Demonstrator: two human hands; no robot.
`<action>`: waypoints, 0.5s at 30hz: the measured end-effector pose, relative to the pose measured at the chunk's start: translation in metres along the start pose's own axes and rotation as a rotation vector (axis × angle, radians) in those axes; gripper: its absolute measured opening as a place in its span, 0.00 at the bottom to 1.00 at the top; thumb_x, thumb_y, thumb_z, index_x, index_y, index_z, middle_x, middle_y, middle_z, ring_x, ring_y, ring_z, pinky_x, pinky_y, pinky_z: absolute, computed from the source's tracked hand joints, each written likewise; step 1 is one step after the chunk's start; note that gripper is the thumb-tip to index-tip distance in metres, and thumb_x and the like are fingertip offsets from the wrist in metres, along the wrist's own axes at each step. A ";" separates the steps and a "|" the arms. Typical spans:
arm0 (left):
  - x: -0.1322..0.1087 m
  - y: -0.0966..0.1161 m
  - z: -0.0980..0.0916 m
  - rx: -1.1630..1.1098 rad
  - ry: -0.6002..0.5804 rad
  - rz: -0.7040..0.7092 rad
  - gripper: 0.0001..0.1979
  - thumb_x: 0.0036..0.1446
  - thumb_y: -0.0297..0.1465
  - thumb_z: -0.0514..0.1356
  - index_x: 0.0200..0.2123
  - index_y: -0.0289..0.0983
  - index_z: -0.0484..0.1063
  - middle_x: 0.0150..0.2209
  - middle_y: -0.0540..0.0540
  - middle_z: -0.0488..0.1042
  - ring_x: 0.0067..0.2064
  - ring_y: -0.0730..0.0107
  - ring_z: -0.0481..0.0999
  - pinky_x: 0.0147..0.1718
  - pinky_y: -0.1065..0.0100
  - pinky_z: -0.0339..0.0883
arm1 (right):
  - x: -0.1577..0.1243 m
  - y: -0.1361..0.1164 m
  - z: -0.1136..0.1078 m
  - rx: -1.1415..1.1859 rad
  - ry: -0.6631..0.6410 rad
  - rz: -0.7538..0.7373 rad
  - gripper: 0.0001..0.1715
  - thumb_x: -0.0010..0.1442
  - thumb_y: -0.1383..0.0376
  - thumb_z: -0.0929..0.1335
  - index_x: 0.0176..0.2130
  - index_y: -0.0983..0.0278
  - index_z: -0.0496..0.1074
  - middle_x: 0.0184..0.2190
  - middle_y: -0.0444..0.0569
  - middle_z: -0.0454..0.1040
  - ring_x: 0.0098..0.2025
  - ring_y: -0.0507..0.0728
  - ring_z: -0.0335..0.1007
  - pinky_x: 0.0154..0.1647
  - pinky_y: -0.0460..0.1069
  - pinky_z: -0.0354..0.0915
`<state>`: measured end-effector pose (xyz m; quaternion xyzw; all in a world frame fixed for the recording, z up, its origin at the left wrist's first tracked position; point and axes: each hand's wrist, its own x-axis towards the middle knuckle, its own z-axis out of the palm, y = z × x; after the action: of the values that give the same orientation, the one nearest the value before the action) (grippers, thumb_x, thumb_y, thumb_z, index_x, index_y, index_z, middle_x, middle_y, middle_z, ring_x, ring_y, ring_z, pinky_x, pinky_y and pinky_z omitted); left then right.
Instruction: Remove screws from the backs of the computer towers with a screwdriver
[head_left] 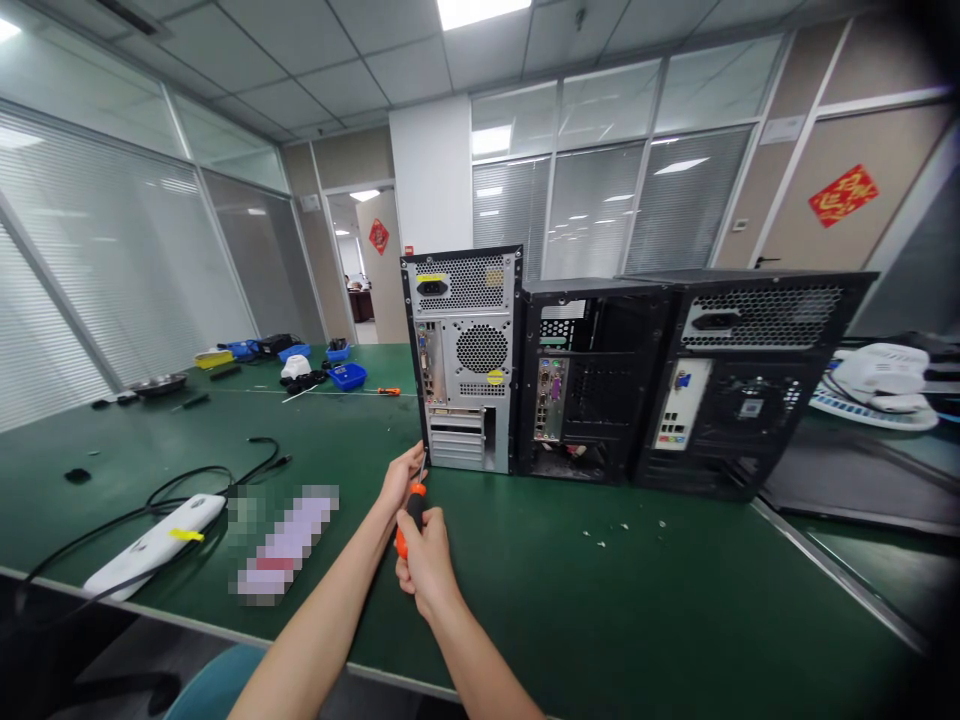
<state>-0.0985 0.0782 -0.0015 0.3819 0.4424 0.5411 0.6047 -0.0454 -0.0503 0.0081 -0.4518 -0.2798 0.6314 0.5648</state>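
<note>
"What's off to your left?"

"A white power strip (pixel 157 548), a black cable (pixel 283 461) looped behind it, then a blurred lilac thing (pixel 296 540). Farther back on the green worktop (pixel 352 440) are a blue tray (pixel 347 376) and a small orange tool (pixel 388 391), well apart from me."

"And your hands?"

"My left hand (pixel 403 480) is at the silver computer case's (pixel 465 395) lower left corner; I can't tell whether its fingers grip anything. My right hand (pixel 431 562) is wrapped around a screwdriver (pixel 414 508), its tip at that corner."

"What crowds you?"

"A black case (pixel 607 410) stands close along the silver one's right side, a second black case (pixel 731 400) beyond. Small pale bits (pixel 601 544) lie in front, and a white object (pixel 885 375) sits far right."
</note>
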 end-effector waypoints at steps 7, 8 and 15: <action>0.002 0.000 -0.002 0.010 0.002 -0.016 0.28 0.42 0.19 0.49 0.48 0.38 0.69 0.56 0.45 0.63 0.57 0.66 0.62 0.49 0.67 0.64 | -0.001 -0.002 0.003 0.106 -0.053 0.032 0.24 0.45 0.54 0.69 0.30 0.59 0.50 0.15 0.33 0.64 0.07 0.44 0.49 0.06 0.37 0.37; 0.003 -0.001 -0.002 0.011 0.002 -0.012 0.28 0.42 0.19 0.49 0.48 0.38 0.70 0.56 0.46 0.64 0.57 0.65 0.62 0.48 0.67 0.65 | -0.001 -0.002 0.003 0.133 -0.068 0.041 0.24 0.45 0.53 0.69 0.30 0.59 0.50 0.15 0.33 0.65 0.08 0.44 0.50 0.06 0.37 0.38; 0.008 -0.007 -0.006 0.016 -0.006 0.018 0.26 0.42 0.19 0.50 0.46 0.40 0.72 0.54 0.47 0.67 0.54 0.66 0.66 0.46 0.68 0.67 | -0.003 -0.009 0.000 0.324 -0.168 0.135 0.26 0.43 0.52 0.70 0.28 0.59 0.51 0.18 0.39 0.69 0.10 0.44 0.53 0.09 0.38 0.37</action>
<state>-0.1018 0.0854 -0.0107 0.3923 0.4412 0.5419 0.5981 -0.0420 -0.0514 0.0165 -0.3183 -0.1899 0.7400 0.5613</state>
